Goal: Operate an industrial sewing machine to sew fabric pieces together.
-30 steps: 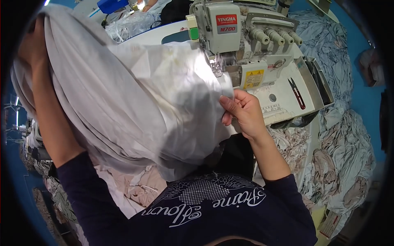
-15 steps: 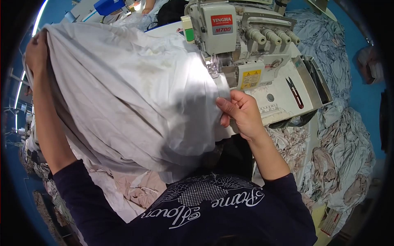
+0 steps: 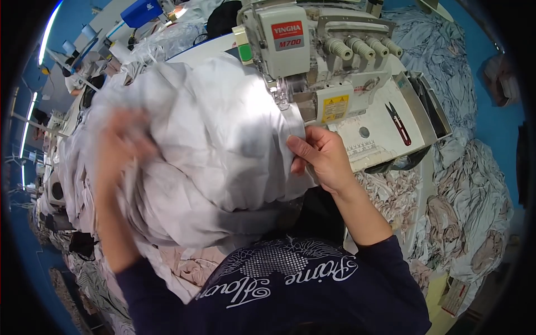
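Note:
A large white cloth (image 3: 212, 145) lies bunched over the table in front of a white sewing machine (image 3: 312, 50). My right hand (image 3: 321, 156) pinches the cloth's edge just below the machine's presser foot (image 3: 282, 95). My left hand (image 3: 120, 148), blurred by motion, grips a fold of the same cloth at the left side of the heap. Part of the cloth hangs down over my lap.
Small thread snips (image 3: 399, 120) lie on the machine's white bed at right. Piles of grey and patterned fabric (image 3: 469, 184) fill the right side and more cloth (image 3: 72, 184) is heaped at left. A blue box (image 3: 139, 11) sits at the far end.
My left hand has dropped from high at the left toward the middle, and the cloth it held up has collapsed into a heap. My right hand stays by the presser foot.

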The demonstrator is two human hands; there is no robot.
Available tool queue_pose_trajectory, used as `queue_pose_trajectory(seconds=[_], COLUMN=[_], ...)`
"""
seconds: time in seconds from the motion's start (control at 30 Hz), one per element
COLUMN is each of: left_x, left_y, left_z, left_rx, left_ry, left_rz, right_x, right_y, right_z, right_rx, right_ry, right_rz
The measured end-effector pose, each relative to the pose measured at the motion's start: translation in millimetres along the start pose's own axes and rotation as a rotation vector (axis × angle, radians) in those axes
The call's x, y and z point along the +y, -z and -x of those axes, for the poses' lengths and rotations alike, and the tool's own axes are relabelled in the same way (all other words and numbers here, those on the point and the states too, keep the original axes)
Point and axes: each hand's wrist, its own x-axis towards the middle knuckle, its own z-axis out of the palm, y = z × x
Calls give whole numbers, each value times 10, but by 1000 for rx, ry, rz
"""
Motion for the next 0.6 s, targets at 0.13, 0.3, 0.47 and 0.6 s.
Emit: queue_pose_trajectory(seconds=[0.13,0.3,0.47,0.6], left_x=[163,183,49,97], left_y=[-762,-358,139,734], left_z=[1073,733,-17,-499], left_rx=[27,623,989,1126], left_ry=[42,3,-250,-418], left_rz=[-19,-233,-387,-607], right_x=[-44,6,18,-10], right_y=[-169,-91,-77,-117], right_z=[21,-24,-23,8], right_rx=[-72,-114,-105,-130], right_ry=[-6,39,46,31], right_rz=[-36,-14,-26,-66])
